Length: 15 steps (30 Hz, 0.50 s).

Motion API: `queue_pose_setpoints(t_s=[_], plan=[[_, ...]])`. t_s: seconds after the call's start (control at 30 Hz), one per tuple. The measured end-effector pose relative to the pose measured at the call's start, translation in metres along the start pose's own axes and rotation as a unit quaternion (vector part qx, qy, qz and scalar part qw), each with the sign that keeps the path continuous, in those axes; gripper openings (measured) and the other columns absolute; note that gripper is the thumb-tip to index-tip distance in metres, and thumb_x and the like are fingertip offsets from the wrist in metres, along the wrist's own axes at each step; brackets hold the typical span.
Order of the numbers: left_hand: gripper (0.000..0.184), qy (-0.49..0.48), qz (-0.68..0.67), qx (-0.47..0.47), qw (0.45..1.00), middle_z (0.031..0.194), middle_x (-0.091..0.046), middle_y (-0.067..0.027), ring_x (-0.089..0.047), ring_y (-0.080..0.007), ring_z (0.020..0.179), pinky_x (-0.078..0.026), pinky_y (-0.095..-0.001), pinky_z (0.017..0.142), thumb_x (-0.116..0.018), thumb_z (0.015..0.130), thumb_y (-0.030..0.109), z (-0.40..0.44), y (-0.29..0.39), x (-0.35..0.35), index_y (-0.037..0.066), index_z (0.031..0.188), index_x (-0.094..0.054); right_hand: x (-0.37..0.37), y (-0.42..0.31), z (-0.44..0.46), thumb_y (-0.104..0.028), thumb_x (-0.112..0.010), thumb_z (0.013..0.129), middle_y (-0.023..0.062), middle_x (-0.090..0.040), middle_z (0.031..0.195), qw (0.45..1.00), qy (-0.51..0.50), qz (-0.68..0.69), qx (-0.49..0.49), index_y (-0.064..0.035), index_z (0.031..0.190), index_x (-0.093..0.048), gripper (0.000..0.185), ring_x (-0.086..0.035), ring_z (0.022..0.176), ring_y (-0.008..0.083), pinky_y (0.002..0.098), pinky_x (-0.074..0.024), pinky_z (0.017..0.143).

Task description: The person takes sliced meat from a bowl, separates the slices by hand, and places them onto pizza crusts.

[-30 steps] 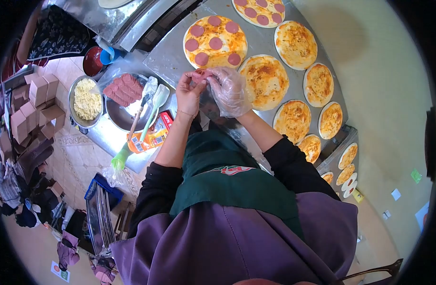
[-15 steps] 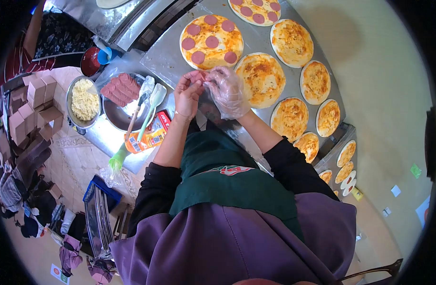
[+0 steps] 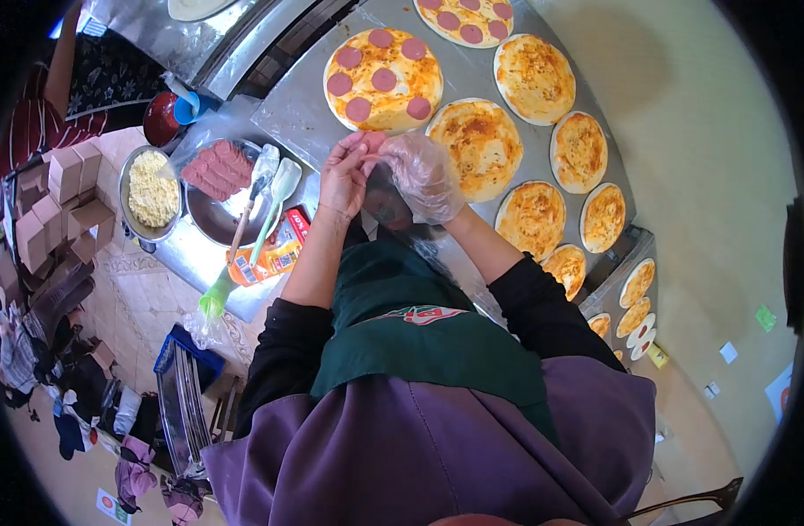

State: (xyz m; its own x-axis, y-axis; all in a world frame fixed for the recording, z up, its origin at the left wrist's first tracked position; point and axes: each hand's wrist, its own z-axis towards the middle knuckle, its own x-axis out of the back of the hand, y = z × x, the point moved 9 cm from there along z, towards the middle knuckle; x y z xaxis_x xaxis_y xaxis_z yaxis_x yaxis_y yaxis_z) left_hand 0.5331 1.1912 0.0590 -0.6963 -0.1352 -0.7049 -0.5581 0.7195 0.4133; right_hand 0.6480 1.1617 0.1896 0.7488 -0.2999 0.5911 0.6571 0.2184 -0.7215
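Note:
My bare left hand (image 3: pixel 343 180) pinches a pink sausage slice (image 3: pixel 374 143) between its fingertips. Close against it, my right hand (image 3: pixel 425 178), in a clear plastic glove, has its fingers closed on the slice's other side. Just beyond the hands lies a pizza (image 3: pixel 384 105) dotted with several sausage slices. Beside the right hand is a sauced pizza base (image 3: pixel 476 149) without slices. To the left, a metal bowl (image 3: pixel 207 213) holds a bag of stacked sausage slices (image 3: pixel 218 170) and two spatulas lean on its rim.
More sauced bases (image 3: pixel 531 219) line the metal table (image 3: pixel 305 114) on the right. A bowl of grated cheese (image 3: pixel 154 195), an orange packet (image 3: pixel 270 257) and a green-wrapped bottle shape (image 3: pixel 215 298) are at left. Another person's arm (image 3: pixel 62 61) shows at upper left, near cardboard boxes (image 3: pixel 64 175).
The sausage slice shows more fully between my fingertips, and my right hand has turned slightly. The view has shifted a little, so the pizzas sit slightly further left.

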Motion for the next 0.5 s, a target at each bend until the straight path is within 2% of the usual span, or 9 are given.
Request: queue_pose_setpoints(t_s=[0.03,0.1,0.13,0.2,0.27,0.33,0.37,0.43,0.5], plan=[[0.024,-0.002,0.008,-0.007,1.000,0.106,-0.061,-0.0125,-0.061,-0.0222,0.100,-0.052,-0.0326,0.088,-0.052,0.088,-0.004,0.002,0.001,0.000,-0.001,0.111,-0.054,-0.003,0.003,-0.002,0.000,-0.061,0.079,0.0092,-0.062,0.081,1.000,0.000,-0.001,-0.001,-0.0062,0.089,-0.058,0.012,-0.062,0.074,0.0267,0.0360,-0.0500,0.067],[0.027,0.005,0.002,-0.006,1.000,0.107,-0.060,-0.0131,-0.061,-0.0232,0.102,-0.052,-0.0338,0.090,-0.051,0.087,-0.007,0.005,0.000,0.002,-0.001,0.113,-0.053,-0.007,0.038,-0.006,0.003,-0.059,0.082,0.0088,-0.061,0.079,0.964,0.046,0.190,-0.178,-0.0037,0.090,-0.058,0.010,-0.061,0.072,0.0213,0.0311,-0.0498,0.068],[0.030,0.014,-0.003,-0.007,1.000,0.108,-0.060,-0.0137,-0.060,-0.0241,0.103,-0.051,-0.0351,0.092,-0.051,0.086,-0.010,0.007,0.000,0.004,-0.002,0.115,-0.053,-0.005,0.040,-0.001,0.003,-0.059,0.082,0.0088,-0.061,0.079,0.964,0.047,0.190,-0.178,-0.0037,0.090,-0.058,0.010,-0.061,0.072,0.0213,0.0311,-0.0498,0.068],[0.032,0.017,0.002,-0.011,1.000,0.108,-0.060,-0.0133,-0.060,-0.0243,0.103,-0.051,-0.0364,0.093,-0.050,0.086,-0.010,0.006,0.003,0.001,-0.001,0.117,-0.052,0.016,0.058,0.009,0.004,-0.057,0.083,0.0077,-0.061,0.077,0.952,0.136,0.186,-0.201,-0.0013,0.089,-0.058,0.009,-0.060,0.071,0.0166,0.0269,-0.0490,0.068],[0.033,0.022,0.008,-0.015,1.000,0.109,-0.059,-0.0128,-0.060,-0.0245,0.104,-0.050,-0.0377,0.094,-0.050,0.087,-0.010,0.004,0.005,0.000,-0.001,0.119,-0.051,0.013,0.106,0.009,0.002,-0.060,0.082,0.0077,-0.063,0.077,0.951,0.159,0.158,-0.212,-0.0013,0.090,-0.060,0.009,-0.061,0.070,0.0156,0.0277,-0.0496,0.069],[0.041,0.008,0.005,-0.020,1.000,0.121,-0.053,-0.0170,-0.057,-0.0256,0.110,-0.049,-0.0372,0.097,-0.050,0.086,-0.010,0.004,0.008,-0.003,0.001,0.126,-0.046,0.017,0.133,0.018,-0.003,-0.060,0.082,0.0100,-0.065,0.077,0.951,0.098,0.013,-0.293,-0.0025,0.093,-0.061,0.011,-0.064,0.073,0.0202,0.0300,-0.0505,0.070],[0.041,0.008,0.007,-0.020,1.000,0.121,-0.053,-0.0170,-0.057,-0.0256,0.110,-0.049,-0.0372,0.097,-0.050,0.086,-0.010,0.004,0.009,-0.004,0.001,0.126,-0.046,0.020,0.142,0.026,-0.003,-0.060,0.082,0.0100,-0.065,0.077,0.951,0.098,0.014,-0.293,-0.0025,0.093,-0.061,0.011,-0.064,0.073,0.0202,0.0300,-0.0505,0.070],[0.042,0.015,0.018,-0.020,1.000,0.121,-0.053,-0.0169,-0.056,-0.0264,0.111,-0.047,-0.0388,0.098,-0.049,0.086,-0.010,0.002,0.011,-0.004,0.000,0.127,-0.045,0.021,0.148,0.041,-0.010,-0.061,0.082,0.0125,-0.066,0.077,0.958,0.051,-0.076,-0.272,-0.0047,0.094,-0.062,0.014,-0.065,0.076,0.0275,0.0352,-0.0512,0.073],[0.041,0.013,0.021,-0.014,1.000,0.121,-0.053,-0.0169,-0.056,-0.0265,0.111,-0.047,-0.0389,0.098,-0.050,0.086,-0.010,0.003,0.012,-0.003,0.000,0.126,-0.045,0.023,0.154,0.048,-0.013,-0.061,0.082,0.0140,-0.066,0.080,0.954,0.027,-0.111,-0.278,-0.0055,0.095,-0.062,0.015,-0.064,0.079,0.0304,0.0372,-0.0510,0.074]])
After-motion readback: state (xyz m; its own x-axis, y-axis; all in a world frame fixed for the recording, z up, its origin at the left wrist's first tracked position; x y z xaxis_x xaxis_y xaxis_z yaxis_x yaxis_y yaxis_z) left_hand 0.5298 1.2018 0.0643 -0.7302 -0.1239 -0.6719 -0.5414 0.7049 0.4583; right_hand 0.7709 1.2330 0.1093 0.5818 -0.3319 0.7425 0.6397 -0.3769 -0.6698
